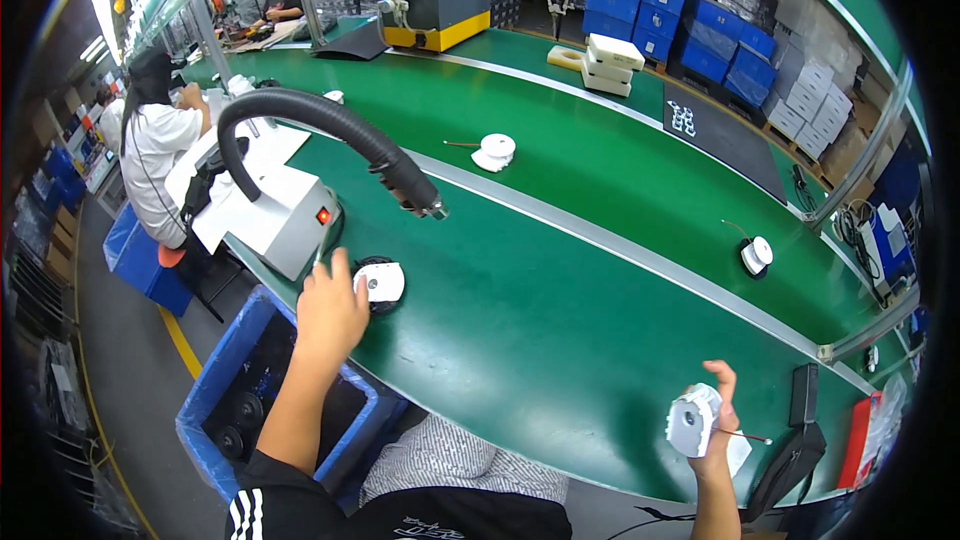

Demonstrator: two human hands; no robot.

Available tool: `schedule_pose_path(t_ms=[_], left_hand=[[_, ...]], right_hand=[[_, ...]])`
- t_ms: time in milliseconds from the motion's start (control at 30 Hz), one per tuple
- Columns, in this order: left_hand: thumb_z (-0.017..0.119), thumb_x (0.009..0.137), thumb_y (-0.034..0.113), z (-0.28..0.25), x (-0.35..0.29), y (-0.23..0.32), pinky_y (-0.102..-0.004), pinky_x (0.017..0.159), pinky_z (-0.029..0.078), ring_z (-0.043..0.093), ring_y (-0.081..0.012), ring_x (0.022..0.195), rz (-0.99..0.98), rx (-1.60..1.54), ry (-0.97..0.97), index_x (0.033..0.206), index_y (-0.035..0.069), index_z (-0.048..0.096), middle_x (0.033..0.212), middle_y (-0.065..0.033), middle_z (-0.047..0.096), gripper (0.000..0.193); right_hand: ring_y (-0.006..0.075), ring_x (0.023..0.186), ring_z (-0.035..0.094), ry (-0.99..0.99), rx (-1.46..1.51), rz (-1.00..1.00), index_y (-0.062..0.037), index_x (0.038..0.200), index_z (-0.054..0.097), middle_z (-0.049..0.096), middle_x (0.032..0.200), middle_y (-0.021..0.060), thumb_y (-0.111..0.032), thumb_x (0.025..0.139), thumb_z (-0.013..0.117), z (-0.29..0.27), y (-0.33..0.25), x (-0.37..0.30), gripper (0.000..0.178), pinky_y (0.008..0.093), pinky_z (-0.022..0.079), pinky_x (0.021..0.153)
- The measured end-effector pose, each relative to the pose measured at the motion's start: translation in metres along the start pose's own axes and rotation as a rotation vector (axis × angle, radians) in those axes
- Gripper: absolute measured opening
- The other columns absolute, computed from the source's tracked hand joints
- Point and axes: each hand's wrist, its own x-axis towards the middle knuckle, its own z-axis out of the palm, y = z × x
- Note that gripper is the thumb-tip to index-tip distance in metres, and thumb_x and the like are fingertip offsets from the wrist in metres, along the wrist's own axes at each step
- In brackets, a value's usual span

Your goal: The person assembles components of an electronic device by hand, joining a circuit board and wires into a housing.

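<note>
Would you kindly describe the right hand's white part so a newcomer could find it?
Look to the green workbench's near right end. There, the right hand holds a white part, a thin wire beside it. Unlike its white neighbours, it is held up.

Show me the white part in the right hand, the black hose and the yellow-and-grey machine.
White part point(687, 428), head view: flat face.
Black hose point(342, 122), head view: ribbed middle.
Yellow-and-grey machine point(428, 10), head view: grey front.
</note>
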Motion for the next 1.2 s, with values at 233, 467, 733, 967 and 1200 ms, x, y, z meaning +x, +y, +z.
schedule_pose_path(t_ms=[233, 467, 733, 967, 1200], left_hand=[[0.060, 0.090, 0.036, 0.045, -0.002, -0.039, -0.0522, 0.079, 0.052, 0.065, -0.0449, 0.087, -0.135, -0.186, -0.050, 0.091, -0.005, 0.059, 0.093, -0.0272, 0.066, 0.041], [0.068, 0.085, 0.017, 0.069, 0.028, -0.046, -0.0281, 0.058, 0.044, 0.055, -0.0109, 0.064, -0.214, -1.154, -0.243, 0.070, 0.003, 0.060, 0.070, -0.0013, 0.058, 0.022], [0.050, 0.081, 0.026, 0.061, 0.074, 0.013, -0.0758, 0.099, 0.036, 0.052, -0.0487, 0.121, -0.357, -2.617, -0.843, 0.133, -0.007, 0.044, 0.133, -0.0276, 0.052, 0.063], [0.047, 0.091, 0.059, 0.078, 0.083, 0.083, -0.0715, 0.092, 0.040, 0.038, -0.0507, 0.135, -0.271, -2.740, -1.324, 0.141, 0.011, 0.045, 0.153, -0.0161, 0.038, 0.069], [0.032, 0.095, 0.067, 0.079, 0.089, 0.092, -0.0396, 0.061, 0.048, 0.058, -0.0445, 0.111, -0.172, -2.655, -1.234, 0.148, 0.034, 0.040, 0.146, -0.0263, 0.042, 0.063]], right_hand=[[0.0133, 0.063, 0.057, -0.237, 0.089, -0.034, -0.0109, 0.137, 0.031, 0.058, 0.073, 0.0046, -0.060, 0.088, 0.048, 0.082, -0.001, 0.014, 0.072, 0.0261, 0.047, 0.053], [0.0143, 0.068, 0.063, -0.176, 0.129, -0.167, -0.0128, 0.138, 0.036, 0.061, 0.078, 0.0036, -0.058, 0.092, 0.041, 0.125, 0.001, 0.038, 0.065, 0.0272, 0.052, 0.056], [0.0175, 0.050, 0.034, -0.158, 0.540, 0.112, -0.0233, 0.139, 0.042, 0.047, 0.064, 0.0105, -0.059, 0.096, 0.026, 0.127, 0.036, 0.064, 0.058, 0.0305, 0.028, 0.044], [0.0186, 0.053, 0.038, -0.046, 0.555, 0.090, -0.0244, 0.138, 0.042, 0.047, 0.065, 0.0114, -0.060, 0.096, 0.025, 0.120, 0.050, 0.065, 0.057, 0.0310, 0.030, 0.044], [0.0198, 0.056, 0.040, -0.070, 0.484, 0.068, -0.0224, 0.135, 0.042, 0.050, 0.069, 0.0140, -0.057, 0.097, 0.023, 0.117, 0.060, 0.071, 0.055, 0.0317, 0.032, 0.046]])
